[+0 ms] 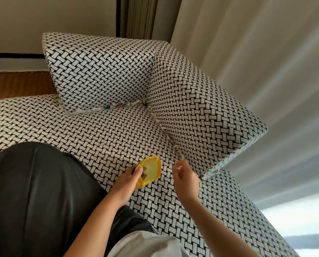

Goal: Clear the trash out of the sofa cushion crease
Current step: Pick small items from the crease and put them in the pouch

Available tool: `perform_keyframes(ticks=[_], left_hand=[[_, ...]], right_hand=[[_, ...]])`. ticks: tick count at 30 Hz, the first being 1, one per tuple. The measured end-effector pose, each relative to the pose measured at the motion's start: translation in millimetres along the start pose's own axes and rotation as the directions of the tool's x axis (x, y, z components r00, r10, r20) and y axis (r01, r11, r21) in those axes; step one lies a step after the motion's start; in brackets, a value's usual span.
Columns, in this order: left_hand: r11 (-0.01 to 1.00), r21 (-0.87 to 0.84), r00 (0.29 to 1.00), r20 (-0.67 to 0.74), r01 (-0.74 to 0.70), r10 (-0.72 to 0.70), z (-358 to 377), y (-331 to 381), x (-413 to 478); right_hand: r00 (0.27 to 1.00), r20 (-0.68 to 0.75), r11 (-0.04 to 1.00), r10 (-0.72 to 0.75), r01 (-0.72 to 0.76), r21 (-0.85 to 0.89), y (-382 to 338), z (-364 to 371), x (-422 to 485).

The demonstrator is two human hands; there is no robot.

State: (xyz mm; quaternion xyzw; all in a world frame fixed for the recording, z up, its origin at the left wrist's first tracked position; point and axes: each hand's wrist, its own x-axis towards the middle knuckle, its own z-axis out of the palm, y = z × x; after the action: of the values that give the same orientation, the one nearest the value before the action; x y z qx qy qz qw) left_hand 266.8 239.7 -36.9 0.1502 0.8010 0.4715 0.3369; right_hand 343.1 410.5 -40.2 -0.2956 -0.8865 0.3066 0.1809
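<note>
A black-and-white woven-pattern sofa (106,138) fills the view. Scraps of trash (116,106) sit in the crease under the back cushion, and more trash bits (167,132) line the crease beside the right cushion (201,112). My left hand (127,184) holds a small yellow container (151,170) over the seat, with dark bits inside it. My right hand (184,175) hovers by the near end of the right crease, fingers pinched together; a tiny scrap may be between them, but motion blur hides it.
My dark-trousered leg (34,201) rests on the seat at the lower left. Pale curtains (266,62) hang to the right of the sofa. A wooden floor strip (19,82) shows behind the seat at left.
</note>
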Motion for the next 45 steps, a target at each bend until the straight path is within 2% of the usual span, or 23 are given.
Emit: perform_keyframes(ticks=[4, 9, 15, 19, 24, 28, 32, 36, 39, 42, 45], left_hand=[[0.998, 0.056, 0.999, 0.05, -0.006, 0.003, 3.1, -1.7, -0.1], [0.999, 0.052, 0.998, 0.065, -0.015, 0.012, 4.1, 0.3, -2.1], [1.0, 0.01, 0.998, 0.056, 0.004, -0.004, 3.9, 0.3, -1.2], [1.0, 0.018, 0.997, 0.073, 0.01, -0.011, 3.6, 1.8, -2.3], [1.0, 0.011, 0.997, 0.072, 0.022, -0.023, 2.5, 1.6, -3.6], [0.999, 0.031, 0.996, 0.082, 0.022, -0.025, 2.2, 1.3, -5.3], [0.999, 0.006, 0.997, 0.068, 0.041, -0.041, 2.5, 3.0, -4.0], [0.997, -0.032, 0.995, 0.075, 0.063, -0.061, 1.8, 2.5, -0.8], [0.993, -0.098, 0.994, 0.097, 0.068, -0.059, -1.2, -0.3, 0.7], [0.99, -0.132, 0.993, 0.109, 0.053, -0.038, -2.8, -4.8, 3.2], [0.984, -0.174, 0.993, 0.115, 0.045, -0.025, -3.2, -3.2, 1.3]], right_hand=[[0.993, 0.017, 0.954, 0.118, -0.109, -0.28, 46.0, -16.2, 5.6], [0.975, 0.019, 0.891, 0.223, -0.196, -0.411, 67.9, -22.8, 9.1], [0.977, 0.064, 0.81, 0.205, -0.132, -0.571, 63.8, -21.0, 16.7], [0.964, 0.114, 0.759, 0.239, -0.113, -0.641, 59.2, -18.1, 21.9], [0.97, 0.107, 0.708, 0.217, -0.081, -0.702, 52.9, -17.9, 24.0], [0.994, 0.043, 0.765, 0.103, -0.052, -0.642, 59.6, -22.2, 20.6], [0.991, -0.124, 0.916, -0.049, -0.005, -0.401, 46.7, -27.0, 13.7], [0.997, -0.066, 1.0, 0.028, -0.028, 0.01, 14.4, -23.2, 11.0], [0.997, -0.028, 0.974, -0.074, 0.078, 0.211, -16.5, -21.1, 9.2], [0.945, -0.012, 0.931, -0.327, 0.324, 0.169, -38.0, -16.7, 4.5], [0.812, -0.017, 0.812, -0.584, 0.582, -0.045, -43.1, -9.2, 6.0]])
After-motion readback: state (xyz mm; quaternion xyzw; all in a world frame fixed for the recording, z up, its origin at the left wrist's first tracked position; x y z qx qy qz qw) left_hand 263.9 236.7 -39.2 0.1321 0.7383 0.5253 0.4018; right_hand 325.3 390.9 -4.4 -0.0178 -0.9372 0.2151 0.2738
